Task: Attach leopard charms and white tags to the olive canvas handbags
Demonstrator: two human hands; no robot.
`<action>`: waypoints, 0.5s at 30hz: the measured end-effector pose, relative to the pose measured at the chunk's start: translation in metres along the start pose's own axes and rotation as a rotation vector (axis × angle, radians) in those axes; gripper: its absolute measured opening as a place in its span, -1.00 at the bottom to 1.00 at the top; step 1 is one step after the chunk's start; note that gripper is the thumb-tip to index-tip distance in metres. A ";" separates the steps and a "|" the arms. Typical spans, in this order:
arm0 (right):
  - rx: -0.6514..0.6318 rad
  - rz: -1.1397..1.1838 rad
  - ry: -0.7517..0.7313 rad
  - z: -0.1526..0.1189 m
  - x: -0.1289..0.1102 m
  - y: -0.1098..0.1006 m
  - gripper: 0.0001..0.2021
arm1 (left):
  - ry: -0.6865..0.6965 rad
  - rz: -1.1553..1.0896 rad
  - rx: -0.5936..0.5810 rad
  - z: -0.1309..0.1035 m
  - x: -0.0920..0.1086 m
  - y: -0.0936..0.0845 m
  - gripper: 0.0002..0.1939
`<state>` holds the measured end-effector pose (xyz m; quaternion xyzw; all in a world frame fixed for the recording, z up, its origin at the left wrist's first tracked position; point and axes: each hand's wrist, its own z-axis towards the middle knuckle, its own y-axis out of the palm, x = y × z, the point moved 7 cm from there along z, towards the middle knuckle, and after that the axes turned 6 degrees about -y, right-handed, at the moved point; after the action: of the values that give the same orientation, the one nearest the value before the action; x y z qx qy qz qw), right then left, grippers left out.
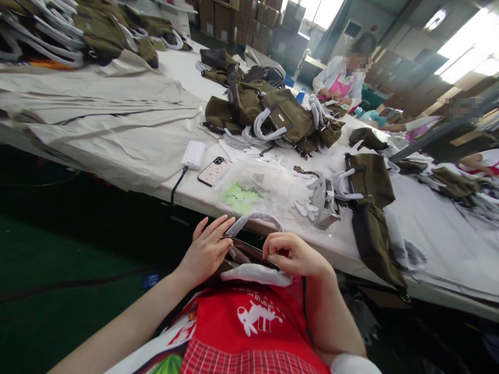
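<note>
A handbag (249,253) rests against my lap at the table's front edge, its mouth open toward me. Its two carrying handles are wrapped in white padding; one handle (255,221) arches on the far side and the other handle (257,274) lies on the near side. My left hand (206,252) is at the bag's left end, fingers stretched out and touching its rim. On the right, my right hand (292,253) has curled fingers pinching the rim of the opening. What lies deep inside the bag is too dark to make out.
On the table (175,195) lie a plastic bag (268,182) with green pieces, a phone (214,171), a white power bank (194,155) and a metal holder (325,202). Olive bags (288,114) are piled beyond; another bag (370,182) hangs over the edge. A co-worker (343,83) works at the far side.
</note>
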<state>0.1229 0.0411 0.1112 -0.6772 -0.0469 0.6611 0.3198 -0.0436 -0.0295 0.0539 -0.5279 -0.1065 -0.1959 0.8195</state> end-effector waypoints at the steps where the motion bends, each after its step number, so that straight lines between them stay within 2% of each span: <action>1: -0.016 0.020 -0.013 -0.001 0.001 0.000 -0.80 | 0.018 -0.038 -0.039 0.001 0.000 0.002 -0.78; 3: 0.009 -0.011 0.001 -0.003 0.006 -0.004 -0.78 | 0.034 -0.108 -0.098 0.001 -0.003 0.005 -0.77; 4: 0.075 -0.082 0.027 -0.004 0.009 -0.009 -0.79 | 0.033 -0.133 -0.115 0.001 -0.004 0.007 -0.77; 7: 0.466 -0.443 0.100 -0.012 0.004 -0.033 -0.93 | 0.025 -0.162 -0.135 0.000 -0.006 0.012 -0.79; 8: 0.580 -0.543 0.079 -0.014 -0.004 -0.037 -0.86 | 0.023 -0.166 -0.134 0.001 -0.006 0.013 -0.79; 9: 0.635 -0.606 0.029 -0.013 -0.014 -0.035 -0.79 | 0.023 -0.169 -0.135 0.001 -0.005 0.013 -0.79; 10: 0.613 -0.629 -0.042 -0.008 -0.024 -0.028 -0.73 | 0.024 -0.170 -0.136 0.002 -0.003 0.014 -0.79; 11: 0.526 -0.623 -0.118 0.001 -0.031 -0.018 -0.70 | 0.024 -0.169 -0.138 0.002 -0.002 0.014 -0.79; 13: 0.272 -0.577 -0.214 0.023 -0.036 0.008 -0.63 | 0.030 -0.161 -0.140 0.004 0.001 0.014 -0.79; 15: 0.059 -0.554 -0.215 0.044 -0.028 0.029 -0.63 | 0.039 -0.145 -0.144 0.004 0.004 0.014 -0.78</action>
<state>0.0682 0.0214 0.1243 -0.5551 -0.2440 0.6176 0.5008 -0.0341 -0.0212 0.0453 -0.5724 -0.1141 -0.2723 0.7650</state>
